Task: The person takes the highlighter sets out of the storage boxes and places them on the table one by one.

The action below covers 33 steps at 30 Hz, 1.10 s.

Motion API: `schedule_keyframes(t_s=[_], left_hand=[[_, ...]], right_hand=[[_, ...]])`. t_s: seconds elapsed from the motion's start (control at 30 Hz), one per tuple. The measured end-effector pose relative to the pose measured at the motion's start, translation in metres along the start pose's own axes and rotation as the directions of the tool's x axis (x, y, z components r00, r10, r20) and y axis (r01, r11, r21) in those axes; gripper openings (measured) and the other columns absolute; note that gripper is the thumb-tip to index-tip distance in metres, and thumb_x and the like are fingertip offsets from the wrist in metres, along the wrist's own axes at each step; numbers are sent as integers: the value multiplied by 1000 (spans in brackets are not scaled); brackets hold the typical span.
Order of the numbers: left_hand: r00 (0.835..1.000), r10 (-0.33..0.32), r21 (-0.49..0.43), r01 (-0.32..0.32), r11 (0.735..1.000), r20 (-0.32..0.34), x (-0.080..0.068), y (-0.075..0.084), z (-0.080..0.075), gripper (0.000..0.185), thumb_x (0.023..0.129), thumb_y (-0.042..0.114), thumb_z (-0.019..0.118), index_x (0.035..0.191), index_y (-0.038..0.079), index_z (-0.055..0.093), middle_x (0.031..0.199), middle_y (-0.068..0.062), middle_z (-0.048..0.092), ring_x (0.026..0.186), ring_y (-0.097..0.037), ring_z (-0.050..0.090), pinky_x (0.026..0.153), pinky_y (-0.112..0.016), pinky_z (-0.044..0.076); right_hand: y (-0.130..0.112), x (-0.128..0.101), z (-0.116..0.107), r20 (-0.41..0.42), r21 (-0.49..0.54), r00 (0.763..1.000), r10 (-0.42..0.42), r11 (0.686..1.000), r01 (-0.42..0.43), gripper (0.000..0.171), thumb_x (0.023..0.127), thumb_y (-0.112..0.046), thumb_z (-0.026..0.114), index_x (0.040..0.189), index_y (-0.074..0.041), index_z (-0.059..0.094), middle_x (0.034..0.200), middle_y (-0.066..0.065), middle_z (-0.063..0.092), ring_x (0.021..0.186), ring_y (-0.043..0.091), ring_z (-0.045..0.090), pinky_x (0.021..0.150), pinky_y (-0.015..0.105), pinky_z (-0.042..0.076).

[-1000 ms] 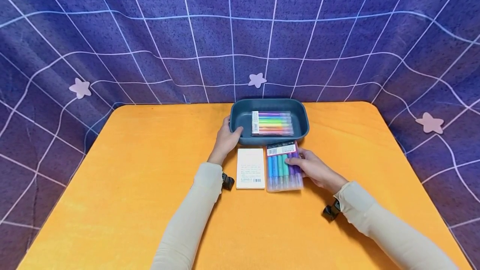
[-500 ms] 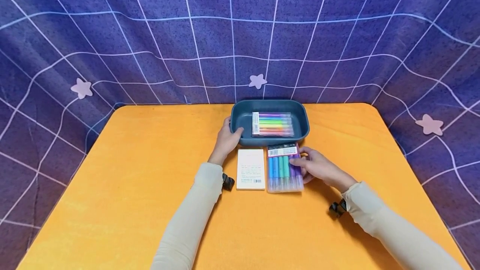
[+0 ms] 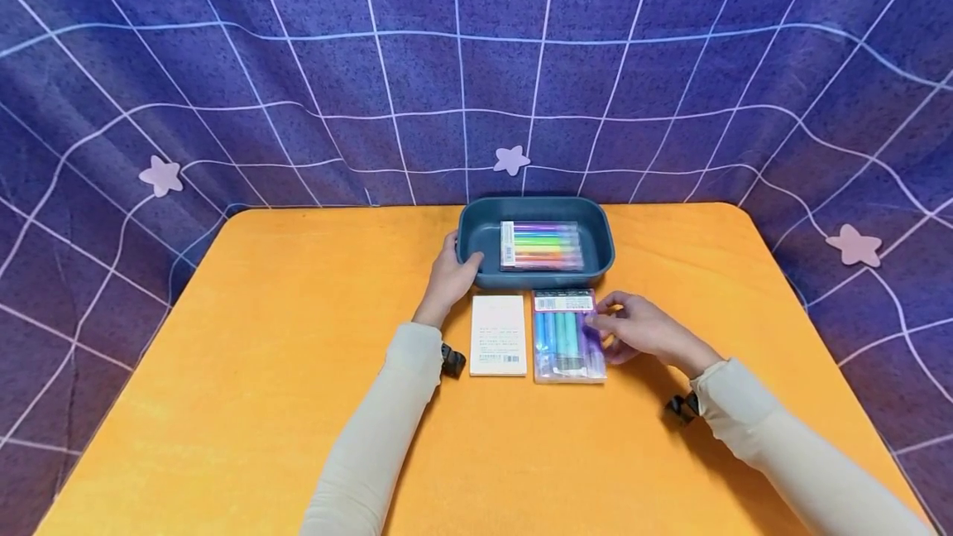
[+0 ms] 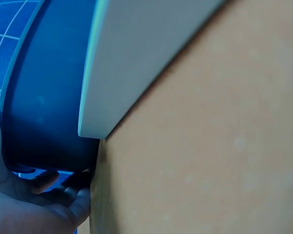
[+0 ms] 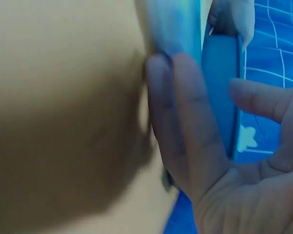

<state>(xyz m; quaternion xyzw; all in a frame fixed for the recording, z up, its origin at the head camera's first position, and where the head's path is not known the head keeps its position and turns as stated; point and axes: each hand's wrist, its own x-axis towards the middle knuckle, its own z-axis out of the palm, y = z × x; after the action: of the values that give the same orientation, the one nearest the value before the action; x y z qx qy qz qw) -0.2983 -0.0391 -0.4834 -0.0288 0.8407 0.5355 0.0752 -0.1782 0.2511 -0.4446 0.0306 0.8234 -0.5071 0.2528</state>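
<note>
Head overhead; wrists close (sharing tray [image 3: 476,232]).

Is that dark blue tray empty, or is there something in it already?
Not empty. The dark blue tray already holds one clear pack of coloured pens, lying flat on its floor; the space beside the pack looks bare.

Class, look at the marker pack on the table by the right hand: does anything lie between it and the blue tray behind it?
Nothing visible does. The marker pack lies flat just in front of the blue tray, with only bare orange table between them. The right hand touches its right edge. The white notepad lies beside it, out of the way.
</note>
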Motion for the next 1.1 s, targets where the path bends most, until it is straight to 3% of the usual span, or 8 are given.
schedule_keyframes(t_s=[0.17,0.37,0.57,0.9,1.1], left_hand=[[1000,2,-1,-2,1000,1,0,0,0,67,102,32,54,159,20,23,161,-11,38,147,-33,40,119,-57,35],[1000,-1,6,1,1000,2,-1,2,0,67,101,33,54,159,20,23,161,-11,38,147,-33,40,119,-57,35],[1000,-9,2,9,1000,6,-2,3,-1,67,102,32,54,159,20,22,162,-11,37,147,-33,40,120,-57,35],[1000,3,7,-3,1000,6,0,3,-2,68,101,33,54,159,19,23,161,-12,38,146,-34,40,119,-57,35],[1000,14,3,-14,1000,2,0,1,-1,66,101,32,54,158,19,25,160,-12,40,145,-33,41,119,-56,35]], right_hand=[[-3,-6,-15,-45,-137,999,-20,991,14,33,99,-28,63,99,4,59,83,10,63,69,18,67,67,35,63],[-7,-9,-31,-80,-187,996,-31,982,16,33,99,-30,62,102,4,61,84,9,66,72,18,68,68,34,61],[-14,-9,-43,-148,-215,984,-96,975,63,33,100,-29,60,99,4,60,79,9,64,72,20,66,67,30,59],[-26,-6,-50,-276,-348,938,-210,931,106,29,98,-36,63,102,-7,64,85,10,68,78,23,65,66,26,48],[-31,0,-49,-338,-373,900,-274,918,139,28,97,-35,64,105,-8,65,100,11,68,82,21,65,69,27,50]])
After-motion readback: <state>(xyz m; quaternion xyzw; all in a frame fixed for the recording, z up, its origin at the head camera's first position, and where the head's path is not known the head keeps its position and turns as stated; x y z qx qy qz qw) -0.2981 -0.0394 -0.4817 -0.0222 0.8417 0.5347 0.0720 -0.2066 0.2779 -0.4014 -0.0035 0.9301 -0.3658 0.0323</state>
